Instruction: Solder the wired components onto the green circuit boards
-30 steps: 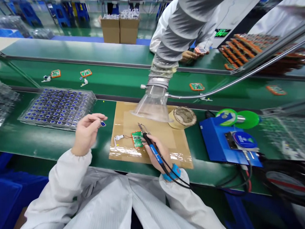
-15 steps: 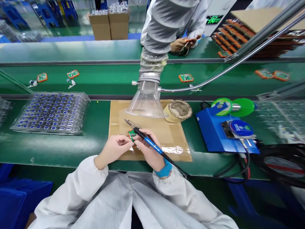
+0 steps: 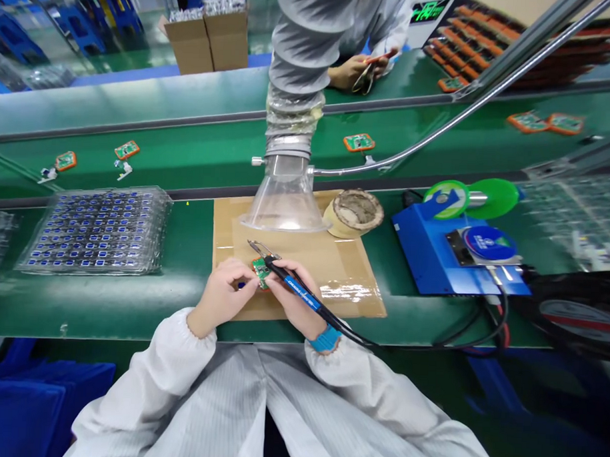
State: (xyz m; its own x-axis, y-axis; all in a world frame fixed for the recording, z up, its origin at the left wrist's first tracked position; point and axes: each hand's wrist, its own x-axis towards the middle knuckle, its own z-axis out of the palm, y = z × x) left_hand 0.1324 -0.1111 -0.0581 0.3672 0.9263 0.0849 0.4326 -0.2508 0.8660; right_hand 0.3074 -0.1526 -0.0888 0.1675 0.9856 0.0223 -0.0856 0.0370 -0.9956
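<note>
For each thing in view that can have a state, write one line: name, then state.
Left hand, pinched
Right hand, gripping the soldering iron
Soldering iron, tip off the green board
Green board, partly hidden by fingers
Clear trays, stacked, top one holding parts
Round pot, open-topped
Extractor funnel, mouth down
Cardboard boxes, open, filled with white parts
Green sign, lit

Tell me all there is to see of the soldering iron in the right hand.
The soldering iron is slim, black and plastic-looking, with a blue section bearing pale lettering too small to read. Thin metal parts form its front end. It slants across the right hand, front end pointing forward and left past the green board, over the brown sheet. Dark cables trail from its rear past the blue wristband. Whether it is hot cannot be told.
</note>
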